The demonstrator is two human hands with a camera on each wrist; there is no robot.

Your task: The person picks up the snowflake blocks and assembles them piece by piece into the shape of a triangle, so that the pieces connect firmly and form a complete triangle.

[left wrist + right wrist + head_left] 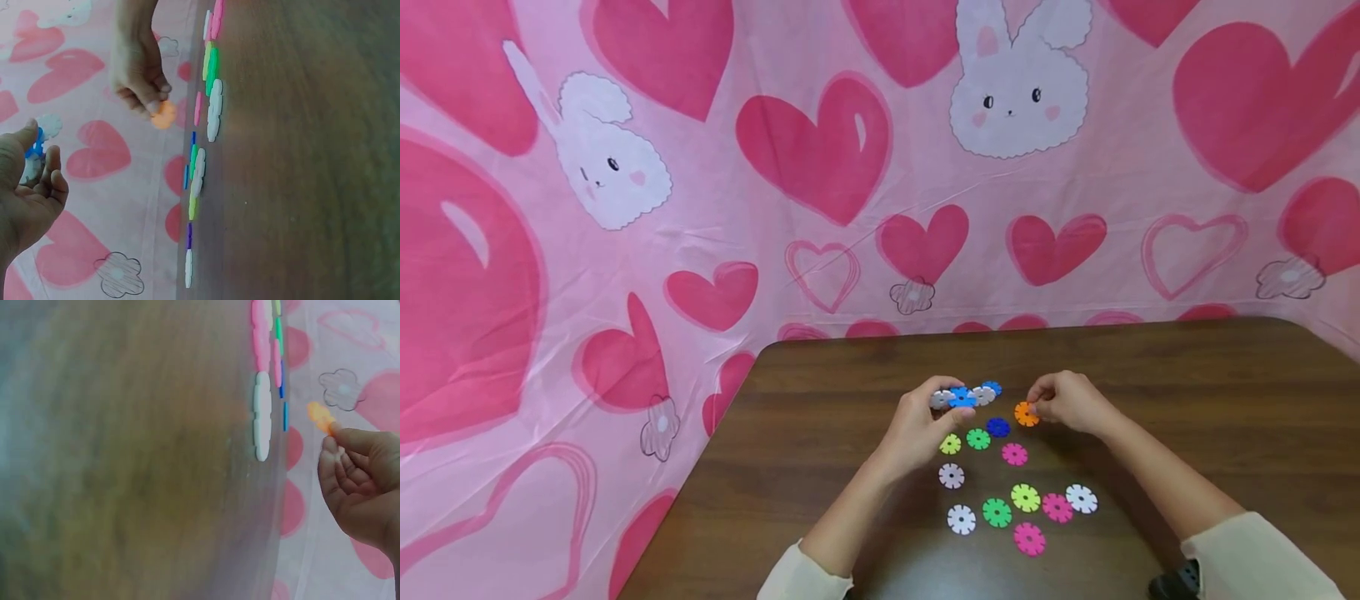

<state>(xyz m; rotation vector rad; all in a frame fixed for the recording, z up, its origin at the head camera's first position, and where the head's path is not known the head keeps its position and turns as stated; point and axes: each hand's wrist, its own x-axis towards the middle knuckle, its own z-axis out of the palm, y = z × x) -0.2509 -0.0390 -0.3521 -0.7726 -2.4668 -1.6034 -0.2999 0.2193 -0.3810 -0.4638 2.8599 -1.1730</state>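
Note:
My left hand (917, 425) grips a short chain of notched plastic discs, white, blue (961, 397) and white, joined edge to edge. In the left wrist view the thumb and fingers close round that chain, and its blue disc (36, 145) shows between them. Off to the right, my right hand (1072, 403) pinches an orange notched disc (1026, 413) by its edge between thumb and fingertips. The orange disc (320, 417) is raised above the tabletop in the right wrist view, a short gap from the chain. Just behind the chain lies another blue disc (993, 387).
Loose discs lie flat on the brown wooden table (820, 392) between my forearms: dark blue (997, 427), several pink (1029, 540), green (997, 512), yellow (1026, 497) and white (961, 520). A purple disc (189, 236) shows in the left wrist view. A pink heart-print cloth (820, 167) hangs behind.

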